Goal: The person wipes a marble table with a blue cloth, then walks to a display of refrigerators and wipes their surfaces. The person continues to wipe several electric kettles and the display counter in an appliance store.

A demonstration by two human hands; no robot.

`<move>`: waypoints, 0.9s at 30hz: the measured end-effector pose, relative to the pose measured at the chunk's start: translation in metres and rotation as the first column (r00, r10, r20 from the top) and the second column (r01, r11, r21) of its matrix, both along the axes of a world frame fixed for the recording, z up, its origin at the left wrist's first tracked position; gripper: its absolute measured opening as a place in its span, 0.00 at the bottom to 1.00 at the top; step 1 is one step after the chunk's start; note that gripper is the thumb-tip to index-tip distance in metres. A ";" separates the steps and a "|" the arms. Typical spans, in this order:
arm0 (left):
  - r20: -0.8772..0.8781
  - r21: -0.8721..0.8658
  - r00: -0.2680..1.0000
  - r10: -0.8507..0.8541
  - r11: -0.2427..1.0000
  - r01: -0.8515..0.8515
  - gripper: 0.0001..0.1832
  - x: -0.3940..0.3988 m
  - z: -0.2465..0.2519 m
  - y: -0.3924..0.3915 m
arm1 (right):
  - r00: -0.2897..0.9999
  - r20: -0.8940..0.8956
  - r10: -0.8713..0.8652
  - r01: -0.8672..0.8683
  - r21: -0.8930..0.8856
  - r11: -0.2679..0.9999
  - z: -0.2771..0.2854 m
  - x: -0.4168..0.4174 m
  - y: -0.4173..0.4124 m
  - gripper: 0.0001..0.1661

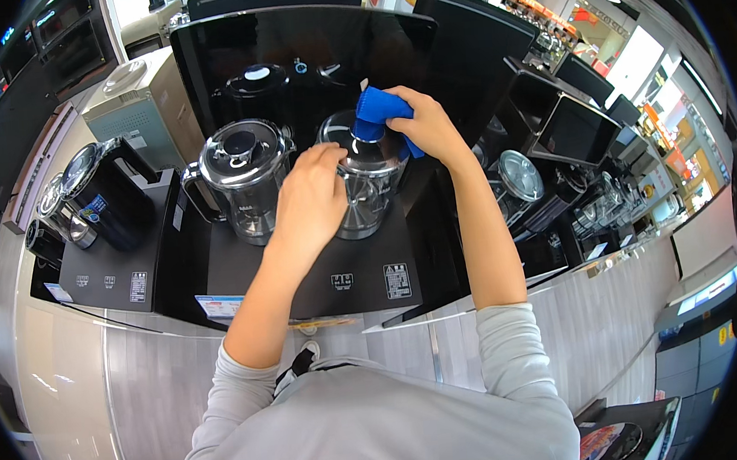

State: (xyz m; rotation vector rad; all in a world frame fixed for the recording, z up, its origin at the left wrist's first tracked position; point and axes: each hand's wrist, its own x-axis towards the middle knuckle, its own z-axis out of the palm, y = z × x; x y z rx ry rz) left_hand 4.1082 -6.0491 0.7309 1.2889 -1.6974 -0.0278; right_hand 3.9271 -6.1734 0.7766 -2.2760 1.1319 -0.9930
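Observation:
In my right hand [428, 123] is a folded blue cloth [380, 106] with a small pale tag. The cloth lies against the dark knob on top of a clear glass blender jar [366, 201]. My left hand [312, 199] grips the left side of this jar near its lid [373, 156], fingers curled; whether a handle lies under them is hidden. Just left of it stands a similar glass jar [248, 203], upright, with its lid on and its handle to the left. Both jars stand on a black appliance base [308, 285] bearing printed symbols.
A tall glossy black panel [330, 47] rises behind the jars. To the left are a black jug [106, 197] on another base and a cardboard carton [174, 102]. More glass jars [518, 174] line the right. A price card [220, 306] sits at the front edge.

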 end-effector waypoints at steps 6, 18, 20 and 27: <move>-0.007 0.180 0.994 -0.110 0.978 0.110 0.18 0.015 0.025 -0.005 | 0.929 0.361 -0.082 0.151 -0.168 0.974 -0.050 0.009 0.068 0.33; 0.274 0.535 0.928 -0.254 0.842 0.072 0.15 0.022 0.071 -0.036 | 0.882 -0.461 -0.094 -0.322 -0.737 0.595 -0.191 0.012 0.097 0.26; 0.401 0.462 0.889 -0.223 0.887 0.014 0.19 0.016 0.073 -0.042 | 0.813 -0.582 -0.021 -0.422 -0.613 0.668 -0.191 0.007 0.105 0.27; 0.544 0.488 0.804 -0.239 0.870 -0.073 0.39 -0.015 0.073 -0.075 | 0.849 -0.528 0.007 -0.413 -0.656 0.632 -0.131 0.033 0.129 0.27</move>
